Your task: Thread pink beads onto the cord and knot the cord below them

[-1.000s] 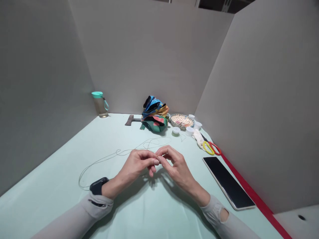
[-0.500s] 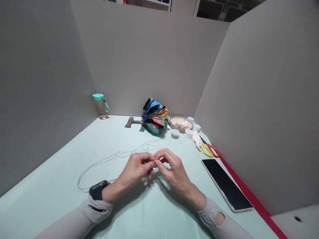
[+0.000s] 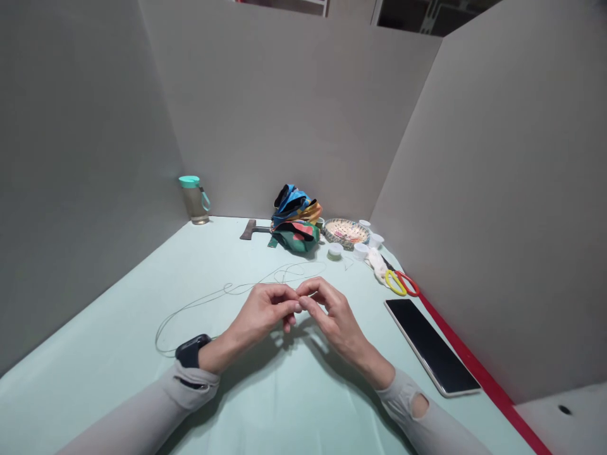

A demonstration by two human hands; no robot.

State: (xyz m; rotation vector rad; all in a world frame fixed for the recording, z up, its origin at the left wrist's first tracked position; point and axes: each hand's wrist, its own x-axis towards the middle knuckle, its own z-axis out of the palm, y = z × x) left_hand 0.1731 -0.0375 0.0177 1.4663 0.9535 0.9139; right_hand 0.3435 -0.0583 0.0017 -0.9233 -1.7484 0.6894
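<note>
My left hand (image 3: 265, 311) and my right hand (image 3: 333, 315) meet over the middle of the table, thumb and forefinger of each pinched together, tips touching. A thin greenish thread (image 3: 190, 303) lies in loose loops behind and left of them, passing under my left wrist and running up towards the fingers. Both pinches seem closed on this thread; the pinched bit itself is too fine to see. A dark watch (image 3: 192, 351) sits on my left wrist.
Toward the back stand a bottle (image 3: 194, 201), a small axe (image 3: 248, 230), a colourful fabric bundle (image 3: 296, 221), a woven basket (image 3: 324, 236) and a small lidded tub (image 3: 334, 252). Scissors (image 3: 406, 284) and a dark-screened tablet (image 3: 432, 347) lie along the right.
The view has tilted slightly, so everything sits a little higher in it. My hands keep the same fingertip pinch, with only a slight shift of the fingers.
</note>
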